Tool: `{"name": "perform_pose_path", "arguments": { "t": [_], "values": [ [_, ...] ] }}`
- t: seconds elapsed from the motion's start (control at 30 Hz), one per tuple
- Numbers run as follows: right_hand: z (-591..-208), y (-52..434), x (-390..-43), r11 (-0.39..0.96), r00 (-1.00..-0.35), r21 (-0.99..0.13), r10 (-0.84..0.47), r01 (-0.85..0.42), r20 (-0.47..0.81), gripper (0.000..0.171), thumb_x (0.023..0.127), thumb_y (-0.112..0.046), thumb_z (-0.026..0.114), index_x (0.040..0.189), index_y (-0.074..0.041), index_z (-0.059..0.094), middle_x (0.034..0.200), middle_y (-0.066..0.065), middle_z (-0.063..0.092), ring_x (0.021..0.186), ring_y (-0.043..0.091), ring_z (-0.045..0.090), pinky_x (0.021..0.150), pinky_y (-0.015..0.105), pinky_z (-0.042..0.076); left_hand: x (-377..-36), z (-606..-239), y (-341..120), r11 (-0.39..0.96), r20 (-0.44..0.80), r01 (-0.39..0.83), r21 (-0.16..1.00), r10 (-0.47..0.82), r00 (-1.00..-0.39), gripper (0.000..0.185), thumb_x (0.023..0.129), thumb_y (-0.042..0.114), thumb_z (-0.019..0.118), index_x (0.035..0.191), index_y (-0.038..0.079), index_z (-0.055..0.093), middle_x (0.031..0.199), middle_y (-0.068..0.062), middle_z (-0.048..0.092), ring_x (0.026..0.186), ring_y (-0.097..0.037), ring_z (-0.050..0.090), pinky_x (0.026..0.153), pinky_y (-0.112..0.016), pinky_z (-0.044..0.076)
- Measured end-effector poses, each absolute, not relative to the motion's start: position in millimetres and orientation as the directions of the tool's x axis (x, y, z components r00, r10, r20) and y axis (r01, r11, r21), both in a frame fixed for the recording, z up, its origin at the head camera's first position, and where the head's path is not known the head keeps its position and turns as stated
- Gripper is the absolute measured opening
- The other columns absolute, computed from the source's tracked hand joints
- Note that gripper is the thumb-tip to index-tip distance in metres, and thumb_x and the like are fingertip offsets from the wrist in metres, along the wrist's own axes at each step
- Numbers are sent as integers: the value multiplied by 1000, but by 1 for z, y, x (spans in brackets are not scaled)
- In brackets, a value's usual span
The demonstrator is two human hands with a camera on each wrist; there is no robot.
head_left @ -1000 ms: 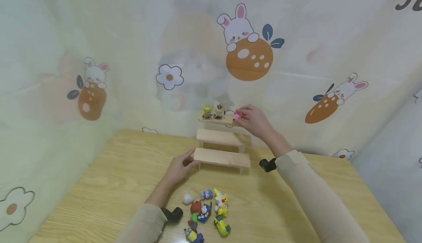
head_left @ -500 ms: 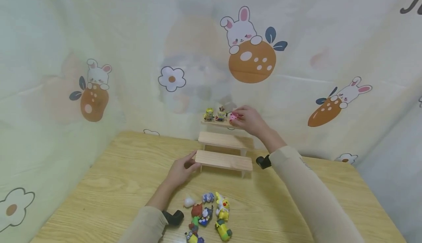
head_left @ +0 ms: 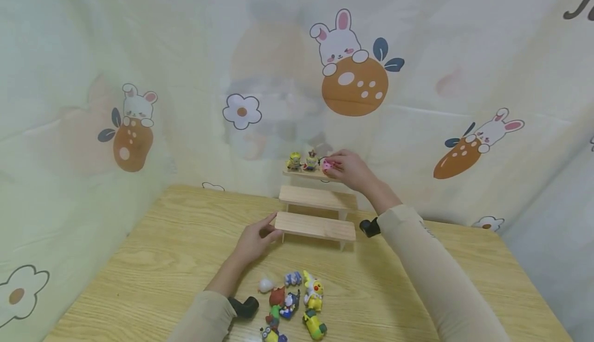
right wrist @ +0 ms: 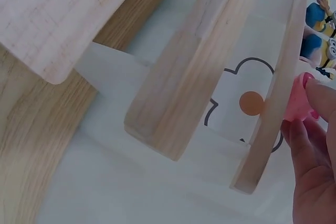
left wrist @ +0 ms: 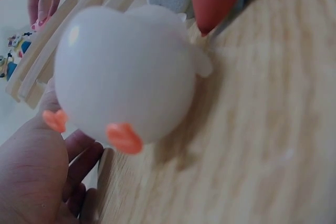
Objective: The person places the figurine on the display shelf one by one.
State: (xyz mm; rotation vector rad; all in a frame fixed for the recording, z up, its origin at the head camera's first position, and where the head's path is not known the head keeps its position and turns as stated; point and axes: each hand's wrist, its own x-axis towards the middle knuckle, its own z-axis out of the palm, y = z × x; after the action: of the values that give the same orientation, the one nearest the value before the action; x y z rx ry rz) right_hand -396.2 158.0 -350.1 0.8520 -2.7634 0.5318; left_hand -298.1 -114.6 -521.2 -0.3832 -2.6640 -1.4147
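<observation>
My right hand (head_left: 352, 169) pinches a small pink figure (head_left: 327, 165) at the right part of the top tier of a wooden three-tier display stand (head_left: 315, 225). In the right wrist view, thumb and fingers lie on either side of the pink figure (right wrist: 299, 98), which is against the top board. Left of it on that tier stand two yellow minion figures, one with a helmet-like yellow top (head_left: 294, 161), the other crowned (head_left: 311, 161). My left hand (head_left: 252, 240) grips the left end of the lowest tier, thumb in front and index finger behind.
Several toy figures lie on the wooden table (head_left: 139, 259) before the stand: a white round one (head_left: 266, 285), a blue-grey one (head_left: 293, 278), a red-and-green one (head_left: 276, 300), a yellow-and-white one (head_left: 313, 291), a minion (head_left: 273, 335). A printed cloth (head_left: 195, 141) hangs behind.
My right hand has shifted slightly left along the top tier, bringing the pink figure nearer the crowned minion. Lately it stays still. My left hand keeps its place at the lowest tier.
</observation>
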Motion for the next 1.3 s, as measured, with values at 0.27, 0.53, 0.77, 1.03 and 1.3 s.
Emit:
{"name": "perform_pose_path", "arguments": {
  "t": [0.27, 0.53, 0.77, 1.03, 1.3],
  "values": [
    [-358, 158, -394, 751, -818, -335, -475, -569, 325, 33, 92, -14, 63, 122, -1, 63, 124, 20, 58, 117, 35, 53, 101, 47, 43, -297, -520, -115, 525, 219, 280, 803, 177, -959, 61, 87, 42, 64, 142, 20, 46, 97, 1, 70, 103, -21, 61, 100, -46, 44],
    [-360, 157, -392, 738, -833, -393, -443, -548, 330, 33, 91, -12, 64, 122, -1, 62, 123, 19, 57, 116, 34, 54, 100, 45, 46, -297, -520, -116, 523, 226, 287, 802, 179, -957, 61, 87, 41, 64, 142, 19, 46, 96, 1, 70, 103, -20, 61, 99, -45, 44],
    [-358, 164, -394, 739, -835, -395, -439, -546, 333, 39, 88, -16, 69, 124, -3, 61, 126, 18, 57, 116, 34, 54, 98, 47, 46, -298, -521, -116, 517, 234, 298, 802, 188, -954, 61, 88, 41, 63, 142, 18, 46, 95, 2, 70, 99, -18, 62, 96, -44, 46],
    [-357, 177, -353, 708, -862, -503, -335, -496, 380, 38, 90, -16, 66, 126, -6, 60, 125, 15, 55, 118, 32, 52, 98, 47, 47, -297, -523, -114, 520, 209, 281, 806, 194, -958, 64, 88, 45, 62, 143, 19, 43, 99, 0, 70, 102, -19, 62, 98, -44, 46],
    [-390, 176, -295, 638, -851, -563, -373, -525, 371, 27, 89, -14, 67, 115, -5, 66, 113, 12, 62, 104, 28, 62, 85, 36, 55, -299, -522, -116, 527, 203, 267, 807, 177, -963, 66, 87, 50, 61, 144, 23, 43, 99, 1, 70, 103, -20, 61, 99, -45, 45]
  ]
}}
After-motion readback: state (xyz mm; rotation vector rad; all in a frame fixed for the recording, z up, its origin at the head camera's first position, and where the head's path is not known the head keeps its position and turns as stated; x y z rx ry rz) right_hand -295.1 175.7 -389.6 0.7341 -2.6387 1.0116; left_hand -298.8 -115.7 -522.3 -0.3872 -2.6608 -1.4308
